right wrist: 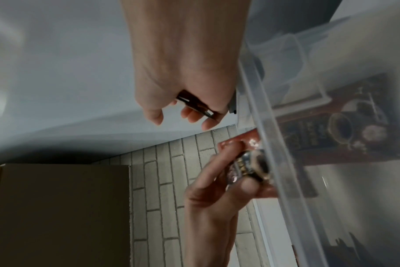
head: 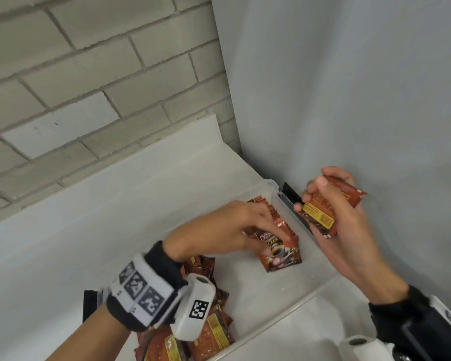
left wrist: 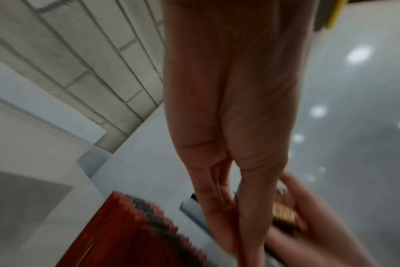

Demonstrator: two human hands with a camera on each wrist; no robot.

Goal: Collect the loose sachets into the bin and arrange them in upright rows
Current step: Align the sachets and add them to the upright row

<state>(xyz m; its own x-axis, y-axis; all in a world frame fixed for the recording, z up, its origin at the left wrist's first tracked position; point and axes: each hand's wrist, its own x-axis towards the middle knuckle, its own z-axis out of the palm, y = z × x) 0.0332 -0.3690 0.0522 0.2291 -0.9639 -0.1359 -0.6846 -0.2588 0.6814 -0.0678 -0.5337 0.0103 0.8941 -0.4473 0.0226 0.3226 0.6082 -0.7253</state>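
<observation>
Red sachets (head: 323,212) fill the right hand (head: 349,230); left hand (head: 235,230) seemingly pinches another.

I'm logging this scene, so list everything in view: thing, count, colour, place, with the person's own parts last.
Bin: one, clear plastic, on the white counter in the corner.
Upright row of sachets: count unclear, red-brown, standing at the bin's far end.
Loose sachets: a heap, count unclear, red-brown with yellow labels, at the bin's near end.
Held sachets: a small bundle, red-brown, above the bin's right rim.
Counter: one, white.
Brick wall: grey-white, behind.
Cardboard box: one, brown, right wrist view only.
Left hand: pinches the row's front sachet.
Right hand: grips the bundle.
</observation>
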